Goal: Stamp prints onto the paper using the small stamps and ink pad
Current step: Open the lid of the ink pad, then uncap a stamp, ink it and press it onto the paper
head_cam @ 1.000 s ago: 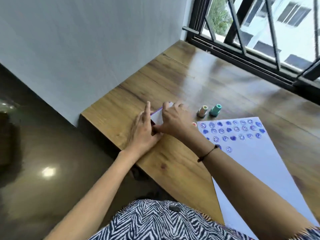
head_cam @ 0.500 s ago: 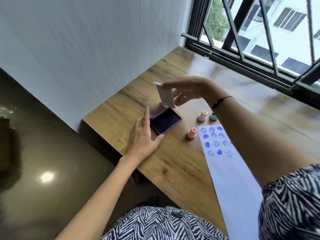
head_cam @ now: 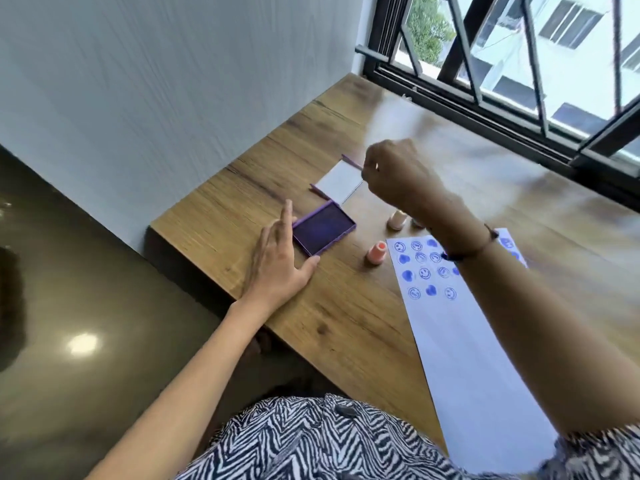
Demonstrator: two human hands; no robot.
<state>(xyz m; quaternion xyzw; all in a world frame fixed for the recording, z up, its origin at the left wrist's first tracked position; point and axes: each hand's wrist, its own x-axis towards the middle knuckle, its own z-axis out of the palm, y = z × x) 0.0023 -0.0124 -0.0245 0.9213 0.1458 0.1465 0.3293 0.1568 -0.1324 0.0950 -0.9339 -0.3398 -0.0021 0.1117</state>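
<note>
The open ink pad (head_cam: pixel 323 229) was seen near the tabletop's (head_cam: pixel 242 216) left edge, steadied by the left hand (head_cam: pixel 277 265), its fingers spread wide beside it. The lid (head_cam: pixel 339 181) was pinched at its corner by the right hand (head_cam: pixel 401 181), toward the far edge. An orange stamp (head_cam: pixel 375 252) stood between pad and printed paper (head_cam: pixel 467 341).

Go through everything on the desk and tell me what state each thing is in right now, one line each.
Ink pad: open, purple pad exposed.
Lid: off, lying behind the pad, right hand at its edge.
Left hand: flat on the desk, fingers spread beside the pad.
Orange stamp: upright, untouched.
Beige stamp: upright, untouched.
Paper: partly stamped with blue smileys and hearts at the far end, blank nearer.
</note>
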